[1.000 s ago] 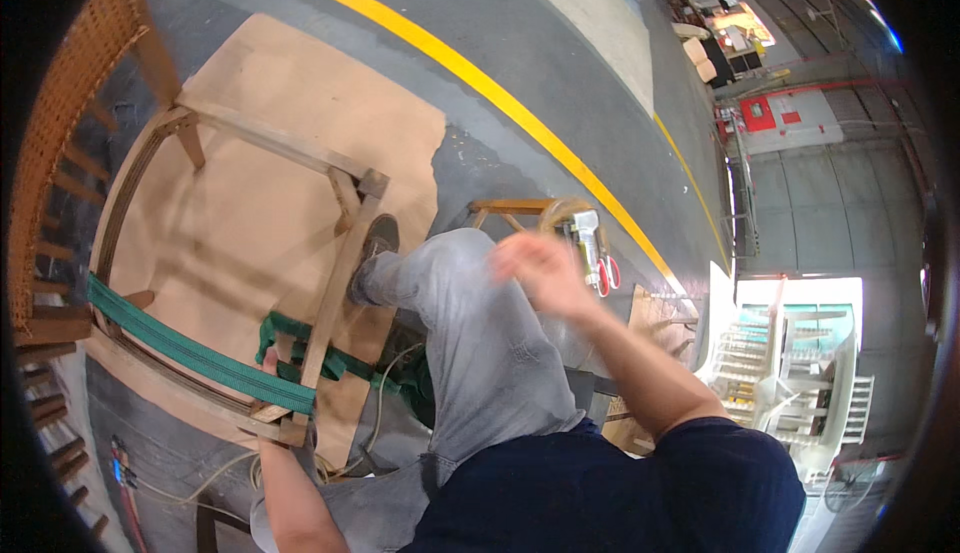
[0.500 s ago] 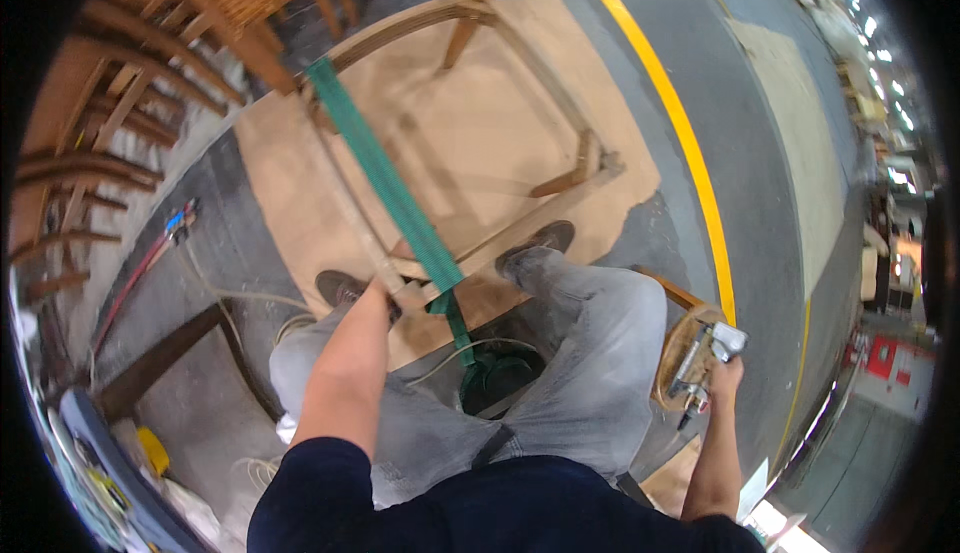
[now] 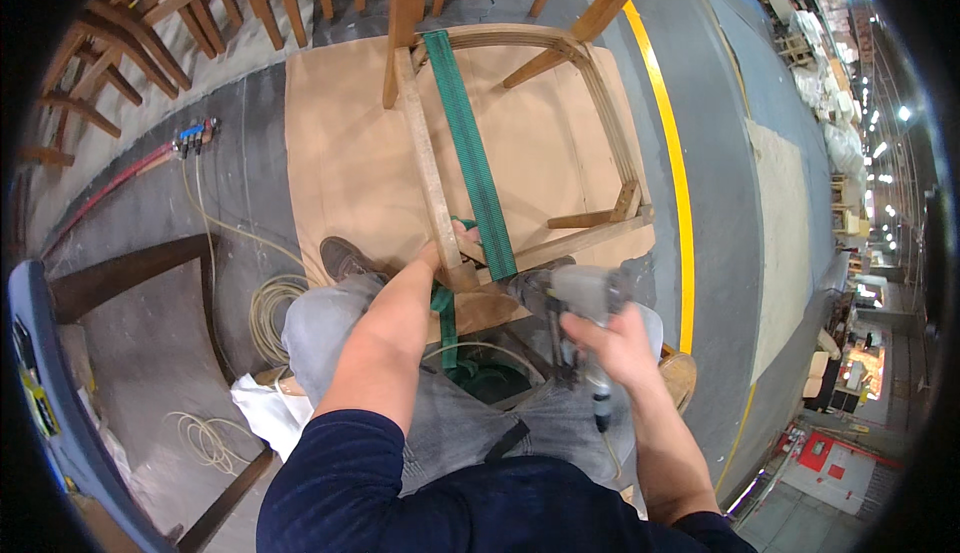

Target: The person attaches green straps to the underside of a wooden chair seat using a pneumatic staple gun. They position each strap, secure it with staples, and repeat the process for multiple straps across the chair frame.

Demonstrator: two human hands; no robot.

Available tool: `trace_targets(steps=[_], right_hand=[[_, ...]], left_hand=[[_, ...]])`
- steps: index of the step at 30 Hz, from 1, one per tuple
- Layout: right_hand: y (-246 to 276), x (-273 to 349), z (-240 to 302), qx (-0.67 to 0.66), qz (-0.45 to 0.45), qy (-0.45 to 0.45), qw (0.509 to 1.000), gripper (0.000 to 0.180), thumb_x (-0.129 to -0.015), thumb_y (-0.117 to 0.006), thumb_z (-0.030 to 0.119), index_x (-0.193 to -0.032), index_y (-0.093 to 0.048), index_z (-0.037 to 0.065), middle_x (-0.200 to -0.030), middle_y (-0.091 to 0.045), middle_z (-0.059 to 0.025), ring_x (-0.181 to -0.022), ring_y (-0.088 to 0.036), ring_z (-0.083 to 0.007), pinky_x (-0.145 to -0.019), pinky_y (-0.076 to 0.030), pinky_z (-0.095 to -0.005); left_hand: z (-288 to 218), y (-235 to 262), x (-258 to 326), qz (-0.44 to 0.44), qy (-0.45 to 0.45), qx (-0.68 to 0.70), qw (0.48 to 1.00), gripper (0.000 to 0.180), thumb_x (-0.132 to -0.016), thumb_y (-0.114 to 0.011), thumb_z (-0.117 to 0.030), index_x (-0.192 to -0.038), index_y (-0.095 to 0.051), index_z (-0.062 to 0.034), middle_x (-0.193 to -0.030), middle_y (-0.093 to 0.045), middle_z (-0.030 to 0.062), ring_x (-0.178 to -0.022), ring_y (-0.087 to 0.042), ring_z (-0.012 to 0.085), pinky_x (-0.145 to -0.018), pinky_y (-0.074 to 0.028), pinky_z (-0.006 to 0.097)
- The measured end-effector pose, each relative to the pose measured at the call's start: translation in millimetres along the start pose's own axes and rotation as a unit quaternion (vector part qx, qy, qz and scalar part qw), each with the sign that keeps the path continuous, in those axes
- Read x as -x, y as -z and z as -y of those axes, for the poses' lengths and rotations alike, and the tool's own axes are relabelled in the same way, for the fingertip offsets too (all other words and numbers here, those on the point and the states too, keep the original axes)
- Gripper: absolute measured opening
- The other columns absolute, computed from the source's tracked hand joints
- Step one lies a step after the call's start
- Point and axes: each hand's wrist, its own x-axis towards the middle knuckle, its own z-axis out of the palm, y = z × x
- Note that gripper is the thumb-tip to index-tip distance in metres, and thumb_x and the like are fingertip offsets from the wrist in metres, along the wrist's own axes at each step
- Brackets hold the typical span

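A wooden chair frame (image 3: 428, 143) lies in front of me, with a strip of green webbing (image 3: 470, 153) stretched across it from the far rail to the near rail. My left hand (image 3: 455, 241) is at the frame's near left corner, its fingers partly hidden by the wood. A bit of green webbing shows between them. My right hand (image 3: 622, 341) grips a pneumatic staple gun (image 3: 590, 293), blurred by motion, just right of the webbing's near end. More webbing (image 3: 447, 328) hangs below the corner toward a dark green coil (image 3: 490, 378) between my legs.
Cardboard (image 3: 340, 153) lies under the frame. Several wooden chairs (image 3: 190, 3) stand at the far left. A coiled air hose (image 3: 272, 313) and a blue hose fitting (image 3: 195, 135) lie on the left. A small round wooden stool (image 3: 679, 378) stands by my right knee. A yellow line (image 3: 672, 163) runs along the floor.
My right hand has brought the staple gun from the stool on the right over to the frame's near rail. The view has shifted; my left hand stays at the near left corner.
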Motion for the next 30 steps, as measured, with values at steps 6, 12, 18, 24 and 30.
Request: trace_targets(steps=[6,12,18,24,30], right_hand=[[-36,-35,-8,0.082,0.04,-0.042,0.995,0.025,-0.089,-0.079,0.02,-0.097,-0.064,0.002,-0.07,-0.065,-0.0007,-0.056,-0.058,-0.0084,-0.051,-0.048,-0.0276],[-38,-39,2,0.133,0.036,-0.085,0.987,0.024,-0.09,-0.078,0.02,-0.099,-0.064,0.003,-0.068,-0.064,-0.0004,-0.057,-0.06,-0.009,-0.051,-0.048,-0.0276],[-37,-40,-3,0.158,0.041,-0.088,0.983,0.025,-0.089,-0.078,0.021,-0.097,-0.064,0.002,-0.067,-0.064,-0.0005,-0.056,-0.06,-0.0098,-0.053,-0.049,-0.0303],[-38,-44,-14,0.146,0.039,-0.047,0.987,0.029,-0.088,-0.08,0.024,-0.099,-0.065,0.002,-0.068,-0.065,-0.0006,-0.058,-0.06,-0.0098,-0.055,-0.048,-0.031],[-46,-39,-28,0.113,0.032,-0.063,0.991,0.031,-0.089,-0.08,0.021,-0.108,-0.064,0.002,-0.075,-0.067,-0.0021,-0.057,-0.059,-0.0098,-0.055,-0.05,-0.0312]], left_hand=[[11,-15,-2,0.005,0.048,0.057,0.997,0.02,-0.101,-0.053,-0.026,-0.116,-0.06,-0.0163,-0.092,-0.062,0.0119,-0.085,-0.065,0.0311,-0.072,-0.052,0.041],[16,-27,-5,-0.006,0.043,0.05,0.998,0.021,-0.1,-0.053,-0.027,-0.12,-0.058,-0.0195,-0.095,-0.062,0.0121,-0.09,-0.065,0.0303,-0.073,-0.052,0.041],[15,-26,-3,-0.002,0.034,0.089,0.996,0.023,-0.099,-0.054,-0.029,-0.118,-0.057,-0.0167,-0.09,-0.061,0.0125,-0.09,-0.064,0.0297,-0.076,-0.051,0.04],[9,-20,0,-0.039,0.115,0.135,0.983,0.027,-0.101,-0.055,-0.035,-0.109,-0.061,-0.0103,-0.087,-0.06,0.0113,-0.087,-0.063,0.0288,-0.075,-0.048,0.041],[-18,-5,3,0.011,0.171,0.233,0.957,0.052,-0.101,-0.055,-0.051,-0.095,-0.065,0.0002,-0.083,-0.058,0.0139,-0.083,-0.06,0.0247,-0.075,-0.045,0.041]])
